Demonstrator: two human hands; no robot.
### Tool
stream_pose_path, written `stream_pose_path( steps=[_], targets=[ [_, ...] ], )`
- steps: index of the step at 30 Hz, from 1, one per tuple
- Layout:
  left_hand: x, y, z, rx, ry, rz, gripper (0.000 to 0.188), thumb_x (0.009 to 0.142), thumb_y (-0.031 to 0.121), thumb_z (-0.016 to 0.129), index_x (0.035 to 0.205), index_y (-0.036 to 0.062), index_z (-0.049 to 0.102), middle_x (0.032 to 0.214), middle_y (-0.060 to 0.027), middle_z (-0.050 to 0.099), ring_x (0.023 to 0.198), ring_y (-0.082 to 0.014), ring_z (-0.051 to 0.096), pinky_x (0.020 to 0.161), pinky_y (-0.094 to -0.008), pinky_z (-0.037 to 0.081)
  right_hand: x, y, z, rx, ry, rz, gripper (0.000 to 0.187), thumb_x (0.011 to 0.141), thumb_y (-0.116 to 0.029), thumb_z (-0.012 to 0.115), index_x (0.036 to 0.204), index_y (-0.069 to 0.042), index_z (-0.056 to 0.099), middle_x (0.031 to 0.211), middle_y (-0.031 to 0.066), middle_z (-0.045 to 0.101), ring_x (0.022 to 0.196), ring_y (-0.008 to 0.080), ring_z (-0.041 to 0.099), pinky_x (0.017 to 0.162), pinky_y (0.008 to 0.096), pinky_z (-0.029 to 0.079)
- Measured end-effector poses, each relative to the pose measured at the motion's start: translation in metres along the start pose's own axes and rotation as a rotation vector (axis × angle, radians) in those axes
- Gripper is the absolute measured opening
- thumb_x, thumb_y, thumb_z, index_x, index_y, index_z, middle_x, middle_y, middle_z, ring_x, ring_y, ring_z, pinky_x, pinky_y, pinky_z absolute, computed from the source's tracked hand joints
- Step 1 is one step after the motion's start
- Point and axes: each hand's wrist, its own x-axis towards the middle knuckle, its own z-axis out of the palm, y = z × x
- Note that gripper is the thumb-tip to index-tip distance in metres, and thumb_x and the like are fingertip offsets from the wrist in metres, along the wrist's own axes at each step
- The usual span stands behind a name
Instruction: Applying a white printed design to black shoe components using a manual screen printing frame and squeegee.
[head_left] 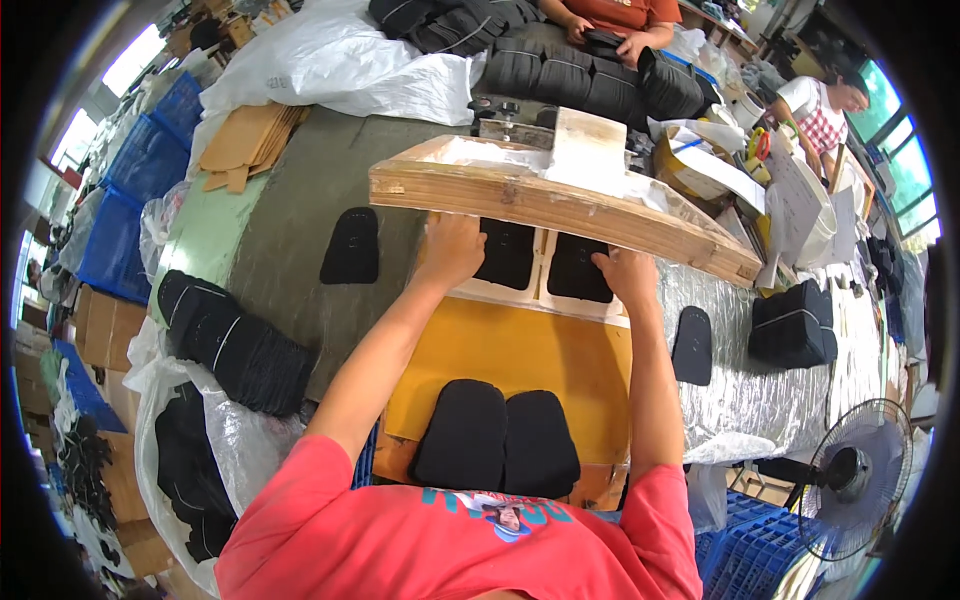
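Head view: two arched black pads (507, 258) fill the white jig (541, 264); a loose pair (462, 438) lies unplaced; left hand (455, 250), right hand (629, 276) curl, grasp indiscernible.

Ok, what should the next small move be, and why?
Probably a light press with the right hand to check that the right black pad sits flat in the pale tray: the thumb is already at that pad's edge, and the wooden frame hides the pad's far end from this view, so its seating there can't be confirmed.
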Motion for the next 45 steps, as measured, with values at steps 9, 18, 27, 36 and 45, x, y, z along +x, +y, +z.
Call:
stream_pose_path(
  steps=[9, 18, 27, 36, 45],
  targets=[
    [0.007, 0.011, 0.009, 0.092, -0.093, -0.013, 0.036, 0.081, 0.012, 0.067, 0.115, 0.0021, 0.059, 0.12, -0.0184, 0.058, 0.118, -0.0385, 0.049, 0.095, -0.0534, 0.037, -0.006, 0.011, 0.003, 0.216, 0.106, 0.018, 0.027, 0.073, -0.012, 0.079, 0.095, -0.002, 0.066, 0.097, 0.0154, 0.069, 0.086, 0.0271, 0.066, 0.076, 0.0372, 0.052],
    [-0.003, 0.006, 0.006, 0.028, -0.009, 0.003, 0.021, 0.082, 0.002, 0.062, 0.101, 0.008, 0.054, 0.103, -0.0097, 0.056, 0.109, -0.0328, 0.05, 0.085, -0.0499, 0.035, -0.098, 0.161, -0.074, 0.778, 0.517, 0.282, 0.039, 0.086, -0.001, 0.061, 0.124, -0.01, 0.062, 0.097, 0.0024, 0.06, 0.081, 0.0098, 0.055, 0.072, 0.0252, 0.047],
    [-0.01, -0.014, -0.012, -0.65, 0.028, -0.316, 0.031, 0.092, 0.003, 0.059, 0.122, 0.0047, 0.054, 0.114, -0.0049, 0.056, 0.104, -0.0146, 0.052, 0.094, -0.0292, 0.039, -0.134, 0.216, -0.038, 0.282, 0.373, 0.421, 0.04, 0.086, -0.007, 0.059, 0.126, -0.008, 0.061, 0.114, 0.0199, 0.066, 0.101, 0.0296, 0.065, 0.089, 0.0359, 0.049],
    [-0.085, -0.092, -0.093, -0.626, 0.527, -0.539, 0.029, 0.085, -0.008, 0.054, 0.111, 0.0038, 0.062, 0.11, -0.0058, 0.06, 0.107, -0.017, 0.054, 0.097, -0.0308, 0.041, -0.126, 0.2, -0.036, -0.243, 0.23, 0.382, 0.037, 0.085, -0.018, 0.057, 0.116, 0.002, 0.062, 0.107, 0.0281, 0.062, 0.103, 0.0443, 0.057, 0.089, 0.0487, 0.044],
    [-0.114, -0.127, -0.09, -0.398, 0.621, -0.682, 0.023, 0.087, -0.009, 0.052, 0.101, 0.0039, 0.065, 0.098, -0.0114, 0.069, 0.095, -0.0212, 0.065, 0.085, -0.0319, 0.048, -0.143, 0.149, -0.034, -0.131, 0.146, 0.352, 0.091, 0.068, -0.029, 0.074, 0.14, 0.01, 0.036, 0.136, 0.0341, 0.043, 0.125, 0.0475, 0.043, 0.108, 0.0497, 0.034]
  ],
)
